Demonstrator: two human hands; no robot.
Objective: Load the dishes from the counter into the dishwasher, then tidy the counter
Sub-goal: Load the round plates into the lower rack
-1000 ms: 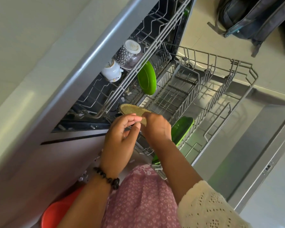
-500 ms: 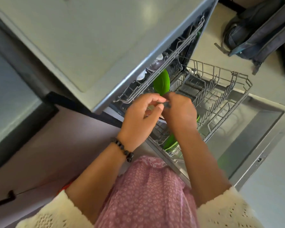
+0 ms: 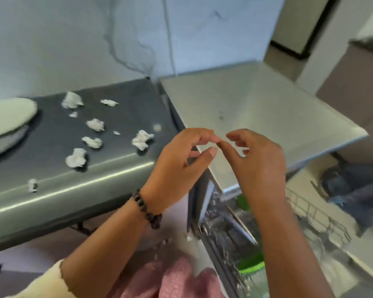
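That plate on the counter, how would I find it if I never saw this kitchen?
Look at the dark grey counter left of the dishwasher. At its far left edge lies a pale plate, partly cut off by the picture. It is wide, round and smooth, unlike the small crumpled paper scraps nearby.

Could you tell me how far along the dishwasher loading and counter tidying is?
Partly done: green dishes already sit in the open dishwasher's lower rack. Nothing is in hand; the left hand and right hand hover empty above the counter edge. Left: a white plate and crumpled tissue scraps lie on the dark counter.
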